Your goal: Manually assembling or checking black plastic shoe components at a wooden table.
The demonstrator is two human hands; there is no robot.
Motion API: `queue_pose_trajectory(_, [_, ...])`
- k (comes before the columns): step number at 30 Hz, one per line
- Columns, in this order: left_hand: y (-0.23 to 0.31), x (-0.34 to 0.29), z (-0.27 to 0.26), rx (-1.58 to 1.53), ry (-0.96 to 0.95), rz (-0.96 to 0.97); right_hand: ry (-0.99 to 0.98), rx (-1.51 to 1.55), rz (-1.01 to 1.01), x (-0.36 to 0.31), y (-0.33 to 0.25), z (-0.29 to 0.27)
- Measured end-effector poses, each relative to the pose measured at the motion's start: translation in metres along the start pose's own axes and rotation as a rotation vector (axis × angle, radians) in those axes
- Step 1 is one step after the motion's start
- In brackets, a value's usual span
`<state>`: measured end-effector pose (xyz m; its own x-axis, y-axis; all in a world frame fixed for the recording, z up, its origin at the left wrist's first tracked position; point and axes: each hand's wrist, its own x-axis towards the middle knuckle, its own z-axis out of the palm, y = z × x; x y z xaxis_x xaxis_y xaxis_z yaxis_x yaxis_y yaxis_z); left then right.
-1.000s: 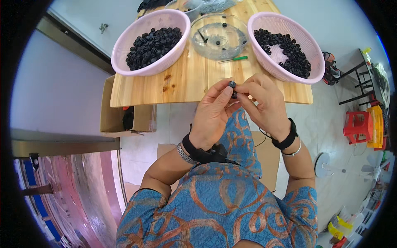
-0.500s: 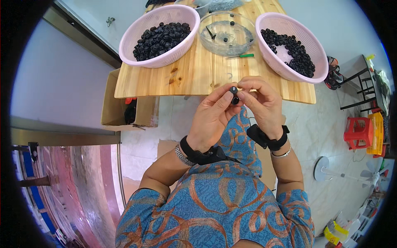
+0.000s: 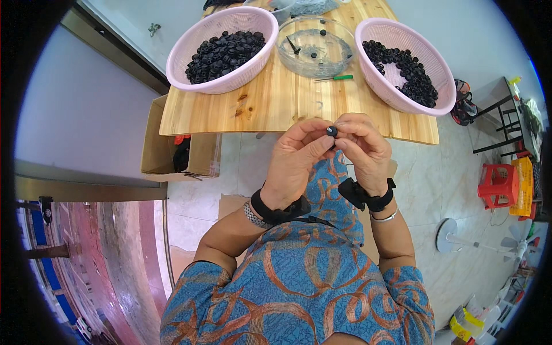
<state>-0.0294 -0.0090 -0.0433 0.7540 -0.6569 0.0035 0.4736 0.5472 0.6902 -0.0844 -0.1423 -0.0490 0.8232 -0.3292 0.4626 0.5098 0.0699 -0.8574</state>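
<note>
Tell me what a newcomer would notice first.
The left pink basket and right pink basket, both holding black parts on the wooden table, probably draw the eye first. Next, the black knob with a pale mark, held between the left hand and right hand by the table's near edge.

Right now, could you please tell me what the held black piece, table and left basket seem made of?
Black piece: perhaps plastic, mostly dark; finish too small to tell.
Table: wood, smooth and lightly glossy, from its grain and knots.
Left basket: likely satin plastic, from its uniform perforated wall.
</note>
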Motion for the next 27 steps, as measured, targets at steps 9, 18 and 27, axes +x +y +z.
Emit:
queue_pose_trajectory(9, [-0.004, 0.0, 0.007, 0.23, -0.004, 0.063, 0.056, 0.025, -0.074, -0.005, 0.01, -0.005])
queue_pose_trajectory(18, [-0.008, 0.001, 0.014, 0.158, 0.009, 0.108, 0.093, 0.011, -0.14, -0.009, 0.007, -0.003])
queue_pose_trajectory(27, [-0.006, 0.0, 0.017, 0.192, -0.039, 0.075, 0.039, 0.222, -0.089, -0.01, 0.01, -0.008])
